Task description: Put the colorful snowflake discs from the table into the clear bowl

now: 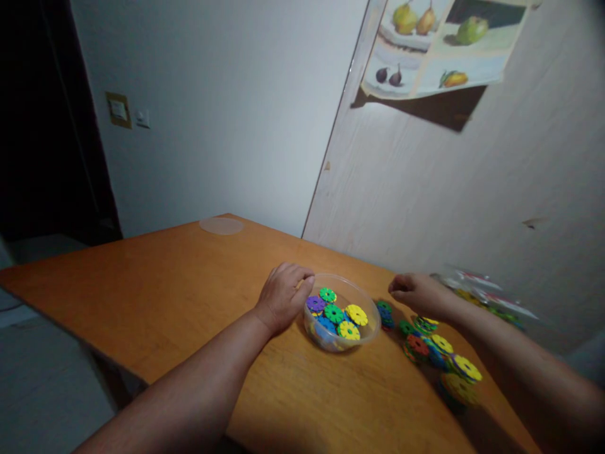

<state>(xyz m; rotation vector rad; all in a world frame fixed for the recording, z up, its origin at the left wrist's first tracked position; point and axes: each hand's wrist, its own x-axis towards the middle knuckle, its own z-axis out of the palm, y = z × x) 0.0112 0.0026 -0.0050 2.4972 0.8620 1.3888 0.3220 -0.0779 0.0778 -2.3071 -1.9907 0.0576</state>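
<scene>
A clear plastic bowl (367, 300) stands on the orange wooden table (170, 290) and holds several flower-shaped plastic discs (334, 311) in purple, green, yellow and blue. My left hand (282, 295) rests at the bowl's left rim with fingers curled onto its edge. My right hand (416, 292) hovers just right of the bowl, fingers bent inward in a loose pinch; what they hold, if anything, is hidden. Below that hand lies a loose pile of similar coloured discs (437, 350) on the table.
A clear round lid (221, 225) lies at the table's far corner. A transparent bag (482, 293) with more coloured pieces sits against the wooden wall at right. A fruit picture (439, 44) hangs above. The table edge runs near my left forearm.
</scene>
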